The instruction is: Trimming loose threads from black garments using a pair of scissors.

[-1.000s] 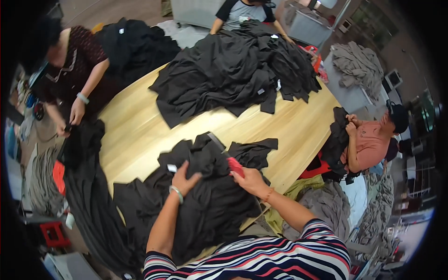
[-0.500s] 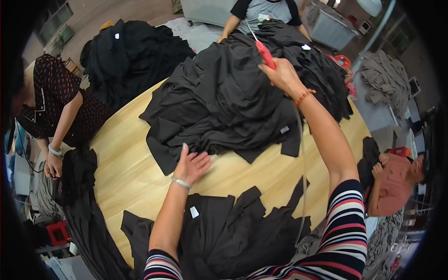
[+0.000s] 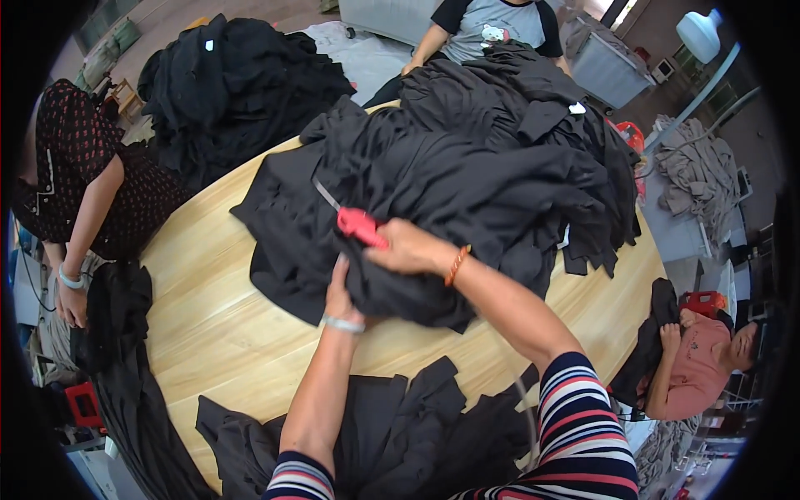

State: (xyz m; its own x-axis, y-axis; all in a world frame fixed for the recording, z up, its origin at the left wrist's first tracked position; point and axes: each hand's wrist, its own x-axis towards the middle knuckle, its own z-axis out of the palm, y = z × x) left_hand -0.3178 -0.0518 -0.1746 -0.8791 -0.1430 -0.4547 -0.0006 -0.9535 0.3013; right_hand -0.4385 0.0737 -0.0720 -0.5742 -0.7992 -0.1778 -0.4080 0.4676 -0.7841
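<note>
A heap of dark grey garments covers the far half of the round wooden table. My left hand is at the heap's near edge, its thumb on top of a fold and its other fingers hidden under the cloth, closed on the dark garment. Just above it, my right hand grips a red-handled tool with a slim metal blade pointing away to the far left, over the cloth. A pale cord hangs below my right forearm.
More dark garments lie along the table's near edge. A black pile stands beyond the far left. People sit or stand at left, far side and right. A lamp rises at the far right.
My right hand has come nearer and leftward with the red tool. My left hand, open before, has taken hold of the heap's near edge. The heap's cloth has shifted.
</note>
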